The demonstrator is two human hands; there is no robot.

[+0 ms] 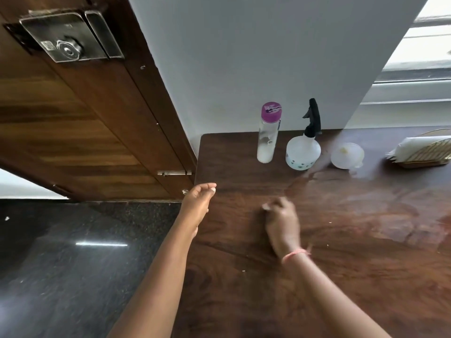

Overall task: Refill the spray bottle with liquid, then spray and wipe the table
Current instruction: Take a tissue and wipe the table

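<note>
The clear spray bottle with a black trigger head stands at the back of the dark wooden table, with wet streaks on the table in front of it. To its left stands a tall clear bottle with a purple cap. My left hand hangs cupped at the table's left edge, fingers loosely curled, holding nothing I can see. My right hand rests on the tabletop near the middle, blurred, fingers curled under. A small white patch shows at its fingertips; I cannot tell whether that is a tissue or fingernails.
A white funnel lies right of the spray bottle. A woven holder with white tissues sits at the back right. A few pale crumbs dot the table. A wooden door and dark polished floor lie to the left.
</note>
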